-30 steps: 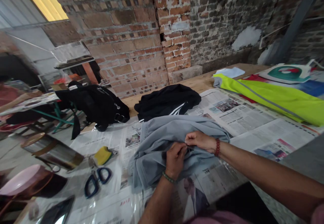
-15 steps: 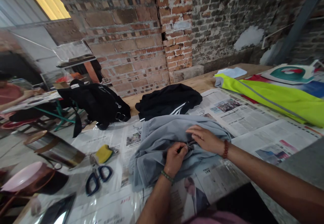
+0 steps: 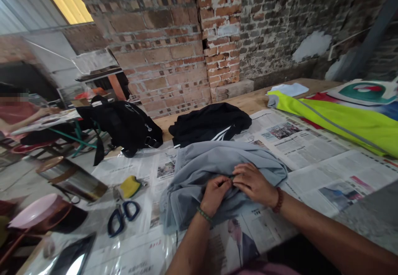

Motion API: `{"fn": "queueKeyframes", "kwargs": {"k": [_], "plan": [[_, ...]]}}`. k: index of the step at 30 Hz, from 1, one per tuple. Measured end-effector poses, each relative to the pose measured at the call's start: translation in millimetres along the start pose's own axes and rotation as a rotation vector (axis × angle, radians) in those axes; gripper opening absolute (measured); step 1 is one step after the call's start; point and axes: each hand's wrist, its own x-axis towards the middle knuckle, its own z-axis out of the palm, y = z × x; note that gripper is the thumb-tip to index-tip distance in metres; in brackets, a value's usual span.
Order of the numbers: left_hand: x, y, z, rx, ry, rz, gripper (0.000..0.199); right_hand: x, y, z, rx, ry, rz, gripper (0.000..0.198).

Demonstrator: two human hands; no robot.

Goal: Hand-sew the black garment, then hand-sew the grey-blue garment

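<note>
A grey cloth garment [image 3: 199, 159] lies bunched on the newspaper in front of me. My left hand [image 3: 215, 195], with a green bead bracelet, is closed in a pinch over the middle of the garment, on a bit of its cloth. Coming from the right, my right hand [image 3: 253, 184], with a reddish-brown bead bracelet, has its fingers drawn together, and its fingertips meet those of the left. What lies between the fingertips is too small and hidden to name.
Scissors [image 3: 118, 222], a yellow sponge [image 3: 129, 186], a steel flask [image 3: 74, 179] and a phone [image 3: 73, 255] are at left. Black clothing [image 3: 208, 121] and a black bag [image 3: 124, 127] lie behind. An iron [image 3: 368, 92] and a neon-yellow garment [image 3: 342, 117] are at right. A person [image 3: 21, 115] sits far left.
My right hand has lowered and its raised fingers have curled in to meet the left fingertips. The left hand keeps its pinch. The view has shifted slightly.
</note>
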Motion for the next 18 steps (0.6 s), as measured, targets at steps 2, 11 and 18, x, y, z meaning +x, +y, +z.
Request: {"fn": "queueKeyframes", "kwargs": {"k": [2,11,18], "plan": [[0.6,-1.4,-0.1,0.002,-0.002,-0.003,0.018,1.6,-0.7,1.8,0.028,0.031,0.008,0.008],[4.9,-10.7,3.1,0.106,0.048,0.053,0.016,3.3,-19.0,2.4,0.004,0.06,0.01,0.013],[3.1,-9.4,5.6,0.235,0.075,0.063,0.015,1.7,-19.3,5.2,-0.018,0.021,-0.041,0.016]]}}
